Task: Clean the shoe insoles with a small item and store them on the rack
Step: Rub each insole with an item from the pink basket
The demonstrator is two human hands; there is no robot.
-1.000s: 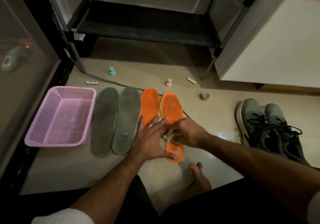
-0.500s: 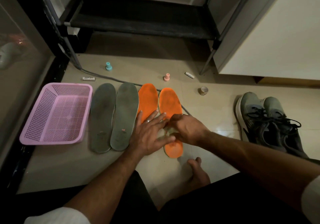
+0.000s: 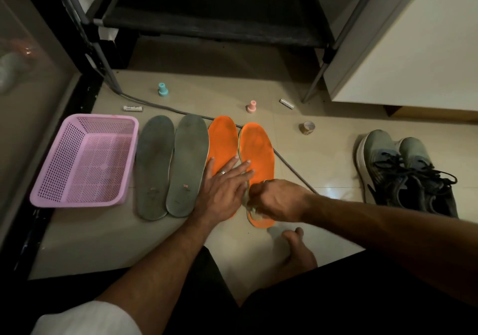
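Left hand [image 3: 223, 190] flattens orange insoles [image 3: 256, 153] (edges touching); right hand [image 3: 274, 200] wipes.

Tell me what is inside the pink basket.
Nothing shows inside the pink basket: only its perforated floor and walls. The strip just behind its near rim is hidden, so something small and flat there cannot be excluded.

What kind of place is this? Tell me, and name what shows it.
Probably a home entryway or shoe-storage corner: a black shoe rack stands on the tiled floor, a pair of sneakers sits beside it, and insoles lie in a row.
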